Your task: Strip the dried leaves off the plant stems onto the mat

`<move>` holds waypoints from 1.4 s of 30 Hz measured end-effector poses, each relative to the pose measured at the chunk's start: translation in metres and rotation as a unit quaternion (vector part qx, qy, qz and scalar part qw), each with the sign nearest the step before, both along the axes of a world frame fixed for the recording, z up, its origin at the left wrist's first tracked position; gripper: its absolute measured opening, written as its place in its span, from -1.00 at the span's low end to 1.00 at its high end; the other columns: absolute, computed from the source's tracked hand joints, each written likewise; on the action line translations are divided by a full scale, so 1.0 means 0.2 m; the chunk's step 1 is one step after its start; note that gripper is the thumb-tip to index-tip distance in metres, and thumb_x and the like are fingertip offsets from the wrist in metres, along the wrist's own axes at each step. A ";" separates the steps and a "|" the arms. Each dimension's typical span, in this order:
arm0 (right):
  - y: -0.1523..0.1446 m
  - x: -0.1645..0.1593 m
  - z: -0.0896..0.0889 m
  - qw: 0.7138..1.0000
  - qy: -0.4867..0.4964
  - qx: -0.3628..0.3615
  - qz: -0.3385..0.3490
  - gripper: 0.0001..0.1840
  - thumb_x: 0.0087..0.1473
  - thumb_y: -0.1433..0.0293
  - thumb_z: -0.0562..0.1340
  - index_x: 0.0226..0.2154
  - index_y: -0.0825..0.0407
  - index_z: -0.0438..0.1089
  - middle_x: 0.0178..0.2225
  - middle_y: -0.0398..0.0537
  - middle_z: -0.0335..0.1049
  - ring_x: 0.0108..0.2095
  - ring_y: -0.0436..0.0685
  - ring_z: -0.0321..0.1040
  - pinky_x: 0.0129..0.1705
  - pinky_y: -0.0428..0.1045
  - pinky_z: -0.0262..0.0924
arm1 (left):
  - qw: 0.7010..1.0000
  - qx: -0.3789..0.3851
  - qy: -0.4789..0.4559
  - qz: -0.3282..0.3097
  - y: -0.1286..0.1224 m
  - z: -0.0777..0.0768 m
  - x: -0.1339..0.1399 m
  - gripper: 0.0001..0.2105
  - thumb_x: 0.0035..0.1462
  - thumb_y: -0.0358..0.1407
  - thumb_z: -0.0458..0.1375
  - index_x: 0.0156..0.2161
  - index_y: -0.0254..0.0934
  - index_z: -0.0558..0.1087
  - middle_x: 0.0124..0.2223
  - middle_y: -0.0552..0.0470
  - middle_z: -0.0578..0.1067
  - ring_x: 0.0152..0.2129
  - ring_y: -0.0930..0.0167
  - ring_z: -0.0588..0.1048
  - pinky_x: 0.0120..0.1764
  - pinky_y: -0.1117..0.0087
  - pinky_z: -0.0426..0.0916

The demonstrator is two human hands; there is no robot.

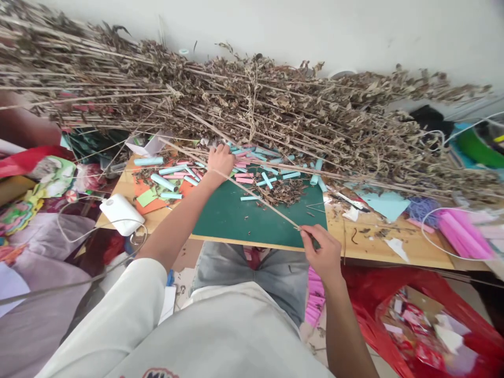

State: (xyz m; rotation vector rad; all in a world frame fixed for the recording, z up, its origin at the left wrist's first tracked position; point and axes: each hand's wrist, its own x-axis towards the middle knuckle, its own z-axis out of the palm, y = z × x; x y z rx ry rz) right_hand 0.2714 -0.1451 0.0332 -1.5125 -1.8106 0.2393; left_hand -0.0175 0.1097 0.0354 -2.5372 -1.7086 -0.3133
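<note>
The right hand [323, 249] pinches the near end of a thin tan dried plant stem [268, 201], slanting over the dark-green flat mat [224, 216]; the left hand's [220, 159] grip I can't tell. Keep that pinch light: the stem looks brittle.

Two hands [220, 160] [323, 249], one green mat [225, 216]

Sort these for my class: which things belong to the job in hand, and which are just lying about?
In the job:
dry stem, pinched by the right hand; left hand over it, grip hidden
dried stalks behind
green mat beneath

Seemingly lying about:
paper tubes
white device
purple yarn
red bag
</note>
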 end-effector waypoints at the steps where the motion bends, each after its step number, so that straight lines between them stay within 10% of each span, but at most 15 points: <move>1: 0.01 0.01 0.00 1.000 -0.001 0.000 -0.012 -0.85 0.21 0.36 0.17 -0.27 0.01 0.46 -0.41 -0.08 0.45 -0.44 0.04 0.37 -0.35 -0.04 0.28 | 1.000 -0.017 0.003 0.003 0.01 -0.01 0.00 -0.70 0.28 -0.35 -0.04 -0.23 -0.36 0.56 -0.12 -0.30 0.48 -0.09 0.09 0.40 -0.01 0.03 0.24; 14: 0.06 0.07 -0.11 0.979 0.101 -0.094 -0.148 -0.65 0.18 0.12 0.16 -0.29 0.05 0.48 -0.36 -0.01 0.53 -0.38 0.12 0.43 -0.25 0.00 0.28 | 0.982 0.025 -0.136 -0.126 -0.61 -0.14 0.00 -0.68 0.27 -0.46 -0.03 0.03 -0.26 0.48 0.01 -0.18 0.47 -0.06 0.24 0.42 -0.04 0.20 0.37; 18: 0.04 0.07 -0.12 0.967 0.143 -0.107 -0.181 -0.60 0.17 0.08 0.17 -0.27 0.06 0.49 -0.42 -0.03 0.51 -0.43 0.10 0.41 -0.27 0.00 0.29 | 0.968 -0.025 -0.245 -0.056 -0.69 -0.18 0.03 -0.68 0.28 -0.36 0.06 0.11 -0.29 0.39 0.10 -0.25 0.33 -0.18 0.32 0.48 -0.08 0.22 0.44; 24: 0.01 0.05 -0.15 0.951 0.206 -0.127 -0.192 -0.59 0.13 0.05 0.21 -0.26 0.07 0.50 -0.41 -0.02 0.50 -0.44 0.09 0.41 -0.30 0.00 0.31 | 0.833 -0.124 -0.529 0.103 -0.58 -0.21 0.02 -0.77 0.13 -0.41 0.18 -0.08 -0.33 0.42 -0.22 -0.06 0.51 -0.44 0.45 0.53 -0.27 0.37 0.48; 28: 0.00 0.03 -0.15 0.946 0.231 -0.129 -0.185 -0.58 0.13 0.06 0.22 -0.25 0.08 0.50 -0.43 -0.03 0.49 -0.47 0.06 0.39 -0.33 -0.01 0.31 | 0.689 -0.138 -0.698 0.136 -0.49 -0.14 0.00 -0.81 0.14 -0.30 0.18 -0.15 -0.35 0.46 -0.28 -0.04 0.56 -0.45 0.47 0.56 -0.30 0.42 0.49; 30: -0.01 0.01 -0.15 0.942 0.251 -0.122 -0.185 -0.58 0.12 0.06 0.22 -0.25 0.08 0.50 -0.44 -0.04 0.47 -0.48 0.05 0.37 -0.36 -0.02 0.30 | 0.669 -0.122 -0.722 0.131 -0.50 -0.08 -0.01 -0.77 0.13 -0.25 0.22 -0.13 -0.32 0.47 -0.24 -0.04 0.58 -0.44 0.47 0.57 -0.30 0.42 0.49; 36: -0.02 0.01 -0.14 0.928 0.292 -0.092 -0.210 -0.61 0.10 0.08 0.26 -0.27 0.09 0.50 -0.45 -0.06 0.46 -0.50 0.02 0.34 -0.35 -0.02 0.30 | 0.834 -0.134 -0.532 -0.055 -0.66 0.03 0.02 -0.82 0.24 -0.23 0.15 -0.19 -0.26 0.57 -0.20 -0.04 0.62 -0.26 0.37 0.58 -0.14 0.37 0.46; 42: 0.01 0.01 -0.09 0.958 0.195 -0.070 -0.196 -0.64 0.12 0.10 0.24 -0.25 0.06 0.52 -0.44 -0.05 0.49 -0.48 0.06 0.40 -0.34 -0.01 0.32 | 0.924 -0.080 -0.246 -0.281 -0.66 -0.11 0.16 -0.79 0.29 -0.30 0.10 -0.07 -0.22 0.55 -0.07 -0.08 0.60 -0.07 0.28 0.52 0.00 0.22 0.40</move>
